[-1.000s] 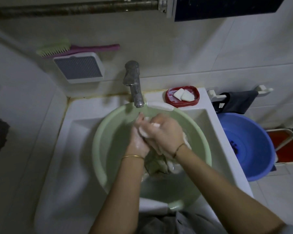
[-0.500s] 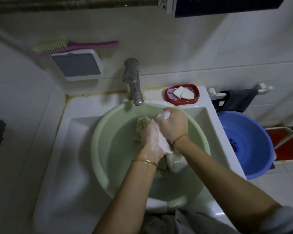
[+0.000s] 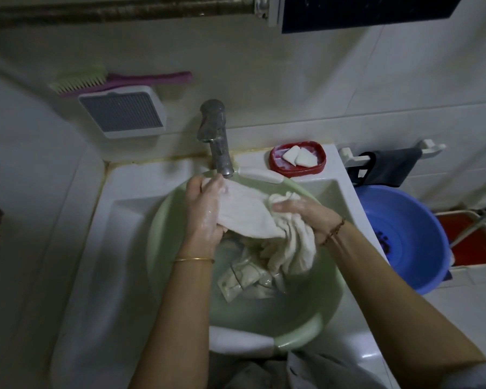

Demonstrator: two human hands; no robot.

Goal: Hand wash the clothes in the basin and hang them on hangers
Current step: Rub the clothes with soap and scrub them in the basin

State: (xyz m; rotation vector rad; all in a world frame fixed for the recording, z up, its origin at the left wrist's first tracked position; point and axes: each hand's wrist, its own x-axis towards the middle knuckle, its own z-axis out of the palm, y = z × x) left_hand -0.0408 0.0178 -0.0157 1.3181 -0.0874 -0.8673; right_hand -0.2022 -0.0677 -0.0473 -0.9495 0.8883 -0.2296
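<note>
A: Where do we hold the garment [image 3: 253,217]?
B: Over the green basin [image 3: 163,234]; left hand [image 3: 204,211] and right hand [image 3: 303,211] both grip it.
A: Surroundings?
B: Tap [image 3: 215,136] at 12 o'clock, soap dish [image 3: 298,158] at 1, blue tub [image 3: 404,234] at 3.

Both forearms are bare to past the elbow. A thin gold bangle [image 3: 193,259] circles the wrist below the left hand [image 3: 205,211], which is wet and flecked with soap suds. A slim beaded bracelet [image 3: 334,231], brown and gold, sits at the wrist of the right hand [image 3: 306,213]. A grey sleeve [image 3: 472,377] edge shows at 5 o'clock.
</note>
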